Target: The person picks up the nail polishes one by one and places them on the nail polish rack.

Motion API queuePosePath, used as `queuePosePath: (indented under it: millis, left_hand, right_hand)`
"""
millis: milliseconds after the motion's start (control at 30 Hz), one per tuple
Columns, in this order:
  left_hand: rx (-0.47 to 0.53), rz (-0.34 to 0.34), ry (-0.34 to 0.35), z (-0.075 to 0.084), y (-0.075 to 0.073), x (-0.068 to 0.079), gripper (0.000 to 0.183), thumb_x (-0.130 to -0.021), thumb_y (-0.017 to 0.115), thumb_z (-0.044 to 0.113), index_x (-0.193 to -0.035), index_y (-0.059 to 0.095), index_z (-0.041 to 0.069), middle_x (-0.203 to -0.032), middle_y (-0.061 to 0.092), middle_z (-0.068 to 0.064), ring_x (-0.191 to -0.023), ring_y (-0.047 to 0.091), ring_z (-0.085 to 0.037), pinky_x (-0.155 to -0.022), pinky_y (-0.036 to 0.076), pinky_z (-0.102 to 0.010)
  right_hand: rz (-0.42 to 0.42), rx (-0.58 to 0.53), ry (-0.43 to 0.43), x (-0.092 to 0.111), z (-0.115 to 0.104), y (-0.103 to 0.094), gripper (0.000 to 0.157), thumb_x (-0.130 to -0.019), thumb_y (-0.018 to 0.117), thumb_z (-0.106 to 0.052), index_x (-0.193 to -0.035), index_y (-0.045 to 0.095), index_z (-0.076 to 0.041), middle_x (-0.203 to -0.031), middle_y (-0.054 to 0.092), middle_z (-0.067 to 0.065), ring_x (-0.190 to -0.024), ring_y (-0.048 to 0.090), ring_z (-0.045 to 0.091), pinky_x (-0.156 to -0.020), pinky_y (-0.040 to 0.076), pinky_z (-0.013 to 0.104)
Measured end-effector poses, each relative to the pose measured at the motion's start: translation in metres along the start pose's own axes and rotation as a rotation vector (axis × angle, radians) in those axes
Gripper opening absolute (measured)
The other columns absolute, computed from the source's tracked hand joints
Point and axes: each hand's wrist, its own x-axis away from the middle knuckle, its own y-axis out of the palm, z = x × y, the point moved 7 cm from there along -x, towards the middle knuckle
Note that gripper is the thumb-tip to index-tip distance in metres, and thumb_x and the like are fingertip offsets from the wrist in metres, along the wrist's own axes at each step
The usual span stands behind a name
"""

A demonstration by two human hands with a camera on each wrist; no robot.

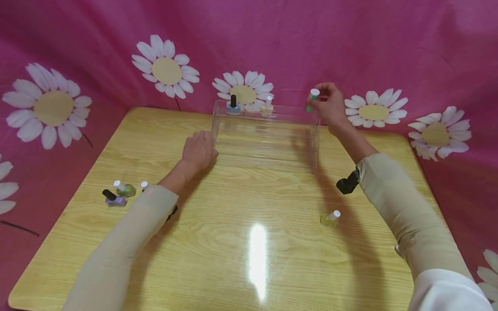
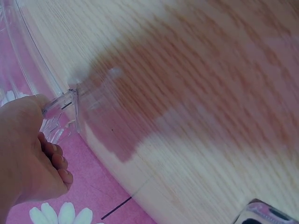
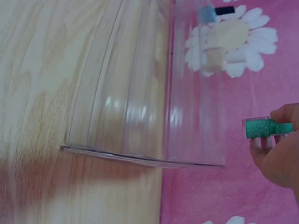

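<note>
A clear stepped display rack (image 1: 264, 115) stands at the back of the wooden table. My left hand (image 1: 199, 150) grips its left side panel, thumb along the panel edge and fingers curled in the left wrist view. With thumb and fingers, my right hand (image 1: 330, 108) pinches a green nail polish bottle (image 3: 258, 128) with a white cap, above the rack's right end. On the top tier stand a light blue nail polish bottle (image 1: 233, 109) with a black cap and a pale beige nail polish bottle (image 1: 267, 109) with a white cap.
At left on the table (image 1: 233, 259) are a purple bottle (image 1: 116, 200) and an olive green bottle (image 1: 126, 190). A white cap (image 1: 144, 185) shows beside them, the rest hidden by my left sleeve. A yellow bottle (image 1: 329, 219) stands at right. Pink flowered cloth (image 1: 303, 43) hangs behind.
</note>
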Motion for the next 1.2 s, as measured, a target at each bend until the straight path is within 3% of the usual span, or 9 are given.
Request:
queuePosePath:
  millis: [167, 300, 433, 633, 833, 1200]
  left_hand:
    - [0.0, -0.002, 0.0, 0.0, 0.0, -0.002, 0.028, -0.09, 0.057, 0.018, -0.103, 0.05, -0.005, -0.1, 0.056, -0.02, -0.1, 0.054, -0.038, -0.084, 0.044, -0.051]
    - [-0.01, 0.016, 0.005, 0.002, -0.001, -0.003, 0.025, -0.09, 0.055, 0.016, -0.102, 0.05, -0.005, -0.098, 0.056, -0.021, -0.098, 0.054, -0.039, -0.082, 0.045, -0.051]
    - [-0.013, 0.026, 0.008, 0.003, -0.003, -0.004, 0.024, -0.09, 0.053, 0.016, -0.101, 0.049, -0.005, -0.097, 0.055, -0.021, -0.096, 0.055, -0.04, -0.081, 0.045, -0.051]
    - [-0.014, -0.016, -0.008, 0.003, 0.0, -0.003, 0.025, -0.092, 0.053, 0.017, -0.102, 0.048, -0.004, -0.097, 0.054, -0.019, -0.097, 0.054, -0.038, -0.083, 0.044, -0.05]
    - [-0.001, -0.012, -0.016, 0.002, 0.0, -0.002, 0.023, -0.091, 0.053, 0.017, -0.101, 0.049, -0.004, -0.095, 0.055, -0.019, -0.096, 0.054, -0.038, -0.081, 0.045, -0.05]
    - [0.003, -0.015, -0.023, 0.0, -0.001, 0.0, 0.023, -0.091, 0.054, 0.017, -0.1, 0.049, -0.004, -0.096, 0.055, -0.02, -0.097, 0.054, -0.038, -0.082, 0.044, -0.05]
  right_hand:
    - [0.018, 0.002, 0.005, -0.007, 0.011, 0.004, 0.025, -0.09, 0.063, 0.005, -0.109, 0.052, -0.007, -0.101, 0.049, 0.001, -0.087, 0.052, 0.009, -0.073, 0.049, 0.023]
    - [0.007, 0.076, 0.026, -0.009, 0.017, 0.005, 0.026, -0.09, 0.063, 0.003, -0.111, 0.051, -0.007, -0.102, 0.05, 0.002, -0.088, 0.05, 0.01, -0.069, 0.046, 0.021]
    - [0.002, 0.184, 0.045, -0.008, 0.02, 0.005, 0.029, -0.089, 0.066, -0.001, -0.114, 0.051, -0.007, -0.105, 0.052, 0.003, -0.094, 0.049, 0.013, -0.075, 0.045, 0.026]
    - [0.004, 0.244, 0.04, -0.009, 0.024, 0.007, 0.029, -0.087, 0.066, 0.0, -0.112, 0.051, -0.005, -0.104, 0.052, 0.003, -0.096, 0.049, 0.014, -0.08, 0.044, 0.027]
    - [-0.001, 0.328, 0.05, -0.011, 0.027, 0.007, 0.032, -0.087, 0.068, -0.005, -0.115, 0.052, -0.004, -0.106, 0.053, 0.004, -0.096, 0.05, 0.016, -0.081, 0.043, 0.028]
    - [-0.037, 0.321, 0.08, -0.01, 0.028, 0.008, 0.04, -0.089, 0.068, -0.007, -0.124, 0.047, -0.003, -0.11, 0.051, 0.004, -0.103, 0.051, 0.019, -0.08, 0.044, 0.029]
